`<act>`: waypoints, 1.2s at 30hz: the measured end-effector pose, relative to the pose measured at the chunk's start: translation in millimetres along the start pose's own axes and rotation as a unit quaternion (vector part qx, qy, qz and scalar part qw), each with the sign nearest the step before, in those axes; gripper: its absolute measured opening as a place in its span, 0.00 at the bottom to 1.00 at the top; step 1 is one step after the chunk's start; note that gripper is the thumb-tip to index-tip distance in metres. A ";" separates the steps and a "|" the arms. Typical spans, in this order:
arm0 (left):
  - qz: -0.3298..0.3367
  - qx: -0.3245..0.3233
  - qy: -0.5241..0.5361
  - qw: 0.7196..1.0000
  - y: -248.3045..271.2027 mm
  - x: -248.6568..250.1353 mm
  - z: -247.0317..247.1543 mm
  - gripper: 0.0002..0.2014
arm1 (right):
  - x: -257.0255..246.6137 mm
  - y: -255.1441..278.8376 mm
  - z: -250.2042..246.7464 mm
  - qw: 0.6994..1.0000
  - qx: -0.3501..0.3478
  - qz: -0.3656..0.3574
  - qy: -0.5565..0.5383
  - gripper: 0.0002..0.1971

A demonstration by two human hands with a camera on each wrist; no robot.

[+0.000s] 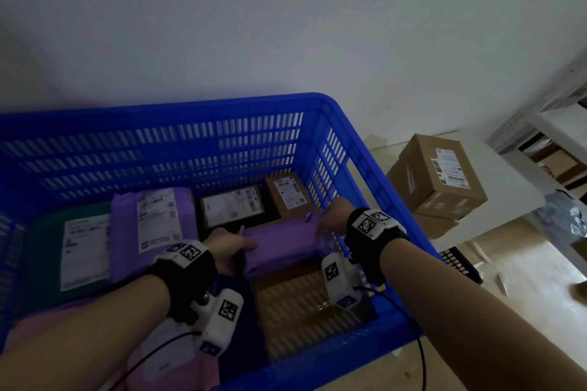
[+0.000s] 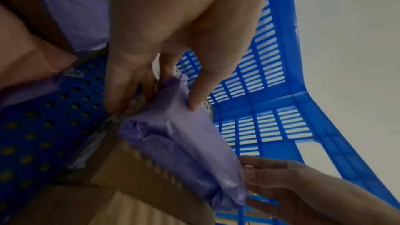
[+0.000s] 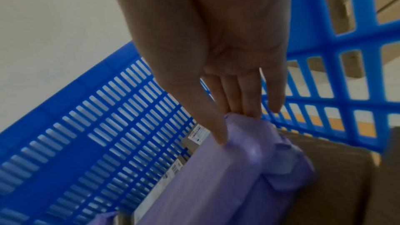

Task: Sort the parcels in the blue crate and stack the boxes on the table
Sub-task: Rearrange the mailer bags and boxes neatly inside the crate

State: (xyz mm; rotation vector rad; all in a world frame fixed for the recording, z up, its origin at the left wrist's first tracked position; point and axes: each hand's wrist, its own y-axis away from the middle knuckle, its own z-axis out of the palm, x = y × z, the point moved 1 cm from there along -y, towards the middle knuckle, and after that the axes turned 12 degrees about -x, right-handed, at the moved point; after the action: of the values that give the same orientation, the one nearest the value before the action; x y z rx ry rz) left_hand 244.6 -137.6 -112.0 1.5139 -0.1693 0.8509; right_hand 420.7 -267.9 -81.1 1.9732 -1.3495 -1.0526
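Observation:
Inside the blue crate (image 1: 222,106), a plump purple parcel (image 1: 282,247) lies across a brown box (image 1: 301,298), each hand at one end. My left hand (image 1: 244,247) grips the left end, thumb on top and fingers underneath (image 2: 121,91). My right hand (image 1: 324,225) pinches the right end (image 3: 236,127), thumb on the side and fingers fairly straight over the end. The left wrist view shows the parcel (image 2: 184,143) tilted over the box edge. On the white table (image 1: 495,213) to the right, cardboard boxes (image 1: 441,174) are stacked.
The crate also holds a flat purple parcel with a label (image 1: 152,225), a dark green parcel (image 1: 63,247), pink parcels (image 1: 63,327) and two small labelled boxes (image 1: 233,206) at the back. The crate's right wall (image 1: 365,152) stands between my hands and the table. Shelving (image 1: 556,152) is at far right.

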 end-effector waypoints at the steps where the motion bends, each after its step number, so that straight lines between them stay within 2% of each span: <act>1: 0.014 0.005 -0.002 1.000 1.6 1.4 -2.7 0.21 | -1.7 -0.3 -0.9 0.999 0.009 -0.006 -0.036 0.17; 2: 0.036 0.008 0.002 0.999 4.5 3.7 -6.0 0.22 | -4.7 0.6 -2.6 0.998 0.013 -0.016 -0.063 0.19; 5: 0.089 0.040 0.024 0.995 7.9 10.7 -17.9 0.14 | -17.3 6.9 -8.5 0.987 0.007 -0.078 -0.138 0.15; 7: 0.121 0.058 0.041 0.990 17.2 18.5 -27.4 0.08 | -26.6 7.8 -12.9 0.974 0.007 -0.125 -0.188 0.17; 12: 0.209 0.076 0.061 0.973 34.3 30.1 -64.2 0.19 | -55.8 4.3 -18.3 0.940 -0.004 -0.228 -0.255 0.27; 17: 0.249 0.146 0.071 0.955 53.2 33.9 -94.6 0.23 | -75.6 2.8 -11.8 0.907 -0.023 -0.311 -0.283 0.34; 22: 0.281 0.189 0.123 0.933 65.7 34.1 -105.8 0.16 | -84.1 6.9 -3.7 0.879 -0.060 -0.376 -0.287 0.40; 26: 0.293 0.182 0.149 0.927 75.0 38.5 -105.9 0.05 | -87.5 9.8 1.0 0.858 -0.043 -0.416 -0.298 0.40; 29: 0.305 0.172 0.161 0.923 80.0 43.5 -108.4 0.09 | -91.1 17.8 0.3 0.844 -0.027 -0.452 -0.289 0.38; 36: 0.324 0.176 0.168 0.914 96.7 51.6 -120.6 0.19 | -103.7 32.3 -8.7 0.842 0.078 -0.487 -0.221 0.30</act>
State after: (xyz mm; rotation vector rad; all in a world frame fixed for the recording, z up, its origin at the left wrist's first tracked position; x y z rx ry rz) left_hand 176.9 -23.8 -16.9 1.6331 -0.2816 1.7371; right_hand 390.2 -183.3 -19.6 2.7253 -0.5260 -1.9883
